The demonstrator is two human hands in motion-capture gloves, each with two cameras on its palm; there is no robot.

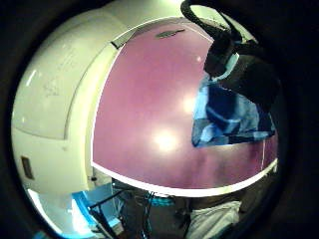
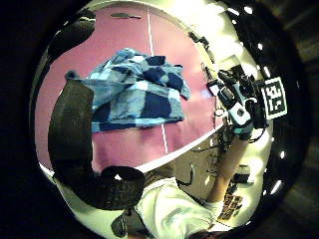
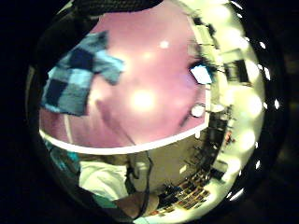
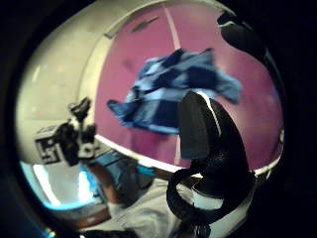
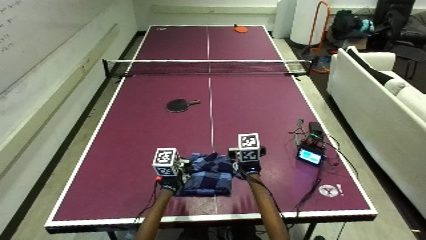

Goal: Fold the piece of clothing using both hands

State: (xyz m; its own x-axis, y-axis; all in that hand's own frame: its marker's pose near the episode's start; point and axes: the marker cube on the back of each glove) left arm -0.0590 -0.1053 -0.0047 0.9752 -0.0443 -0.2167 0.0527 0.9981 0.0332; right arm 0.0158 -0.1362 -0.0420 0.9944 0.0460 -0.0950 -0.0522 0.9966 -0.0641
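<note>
Table point(image 5: 133, 125), purple with a net, carries everything. Blue checked shirt point(image 5: 208, 180) lies bunched near the person's edge, on the centre line, handy for both arms. Left hand point(image 5: 169, 181) sits at the shirt's left edge, right hand point(image 5: 249, 167) at its right, bracketing it, probably to fold. Palm views show the shirt apart from both palms; fingers curved, holding nothing. Paddle point(image 5: 181, 104) lies well apart; small screen device point(image 5: 311, 156) near the right edge.
</note>
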